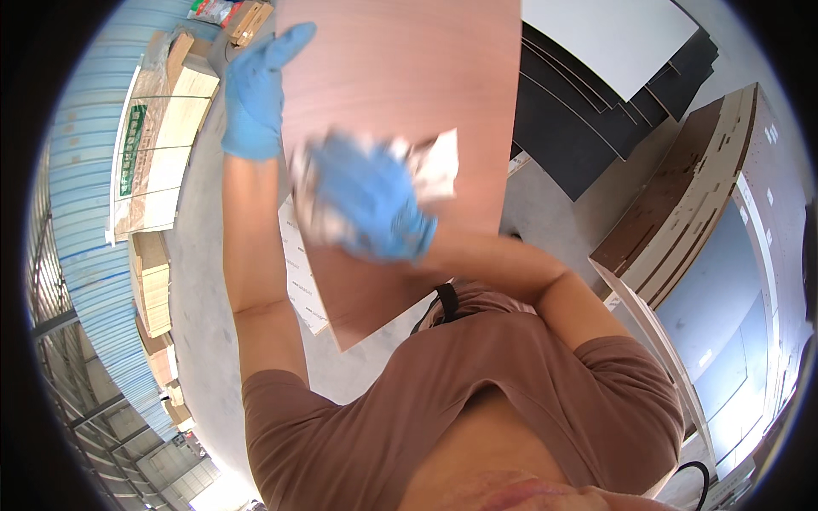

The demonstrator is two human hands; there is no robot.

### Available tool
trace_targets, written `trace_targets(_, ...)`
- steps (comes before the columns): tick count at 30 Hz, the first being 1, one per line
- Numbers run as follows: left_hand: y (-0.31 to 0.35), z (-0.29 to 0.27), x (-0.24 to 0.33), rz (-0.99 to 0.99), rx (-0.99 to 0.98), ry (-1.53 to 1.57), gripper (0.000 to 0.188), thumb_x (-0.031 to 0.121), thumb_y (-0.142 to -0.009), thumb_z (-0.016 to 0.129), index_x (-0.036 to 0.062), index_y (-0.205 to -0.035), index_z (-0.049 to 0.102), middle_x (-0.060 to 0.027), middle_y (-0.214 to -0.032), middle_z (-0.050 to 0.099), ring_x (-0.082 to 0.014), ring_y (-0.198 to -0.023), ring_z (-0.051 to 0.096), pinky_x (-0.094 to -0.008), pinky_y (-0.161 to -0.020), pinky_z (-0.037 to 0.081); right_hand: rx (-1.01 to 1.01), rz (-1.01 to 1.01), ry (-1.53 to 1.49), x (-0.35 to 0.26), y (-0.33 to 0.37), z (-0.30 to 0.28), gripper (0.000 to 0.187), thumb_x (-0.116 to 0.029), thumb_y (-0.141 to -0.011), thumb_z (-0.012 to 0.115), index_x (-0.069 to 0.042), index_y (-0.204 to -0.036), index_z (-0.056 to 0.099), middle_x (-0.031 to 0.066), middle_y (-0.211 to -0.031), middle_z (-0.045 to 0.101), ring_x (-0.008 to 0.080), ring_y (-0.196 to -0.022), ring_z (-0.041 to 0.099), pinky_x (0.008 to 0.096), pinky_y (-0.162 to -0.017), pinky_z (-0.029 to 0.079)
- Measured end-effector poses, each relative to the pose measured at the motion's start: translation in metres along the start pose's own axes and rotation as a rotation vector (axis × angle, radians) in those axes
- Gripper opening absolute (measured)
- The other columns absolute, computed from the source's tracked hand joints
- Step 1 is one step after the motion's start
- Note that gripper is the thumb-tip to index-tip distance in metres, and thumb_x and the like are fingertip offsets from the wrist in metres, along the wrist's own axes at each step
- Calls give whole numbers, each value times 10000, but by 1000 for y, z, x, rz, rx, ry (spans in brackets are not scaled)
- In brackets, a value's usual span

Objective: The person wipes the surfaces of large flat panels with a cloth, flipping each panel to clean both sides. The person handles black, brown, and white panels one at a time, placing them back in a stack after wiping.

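Observation:
A large reddish-brown wood panel stretches away in front of me, its near corner close to my body. My left hand, in a blue glove, grips the panel's left edge. Its thumb lies over the top face, while its other fingers are mostly hidden. My right hand, gloved in blue too, presses a crumpled whitish cloth onto the panel's near part. Motion smears this hand and the cloth, and the fingers are bunched over the fabric. Under the panel's left side shows a white sheet with small print.
Black sheets lie at the far right, with a white panel on top. Stacked brown boards stand to the right, beside grey-blue panels. Strapped timber bundles line the blue corrugated wall at left.

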State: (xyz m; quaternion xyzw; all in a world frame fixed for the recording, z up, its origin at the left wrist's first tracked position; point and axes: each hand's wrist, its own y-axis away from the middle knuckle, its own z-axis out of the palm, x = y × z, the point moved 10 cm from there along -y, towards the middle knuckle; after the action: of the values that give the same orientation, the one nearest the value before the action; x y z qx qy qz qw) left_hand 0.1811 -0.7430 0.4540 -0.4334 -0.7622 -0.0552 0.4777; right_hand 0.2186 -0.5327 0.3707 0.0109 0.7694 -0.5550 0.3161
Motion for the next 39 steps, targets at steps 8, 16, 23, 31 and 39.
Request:
trace_targets(8,-14,-49,-45,-255,214,484,345,135,-919,663,24,-1236,739,-58,-1257,698,-121,-1025,634,-227,-892,486,-248,-143,-113,30,120,-17,312,-237,-793,739,-134,-1074,650,128,-1325,649,317,-1197,658,473,-799,521)
trace_targets(16,28,-102,-6,-168,316,297,495,121,-923,698,-60,-1375,609,-113,-1371,635,-201,-1195,619,-310,-1025,484,378,1062,91,280,190,-78,257,-171,-984,596,-51,-1208,634,181,-1058,729,306,-982,714,389,-847,555)
trace_targets(23,51,-62,-32,-485,229,733,484,134,-891,731,-63,-1321,627,-134,-1250,680,-227,-1113,658,-343,-991,512,98,149,-23,94,-33,-26,321,-174,-872,671,-100,-1184,665,133,-1159,691,341,-989,697,427,-950,509)
trace_targets(31,66,-78,-29,-360,291,546,453,103,-884,726,-81,-1292,653,-133,-1214,691,-229,-1050,677,-342,-934,535,-192,1207,162,337,81,-39,424,-487,-998,566,-116,-1115,732,195,-1089,738,429,-1047,677,491,-877,549)
trace_targets(39,79,-97,-45,-386,325,540,461,111,-884,712,-82,-1297,643,-133,-1216,683,-234,-1066,665,-346,-951,528,-276,1380,279,422,203,-122,476,-500,-921,598,-57,-1004,752,171,-961,769,349,-1022,731,430,-899,548)
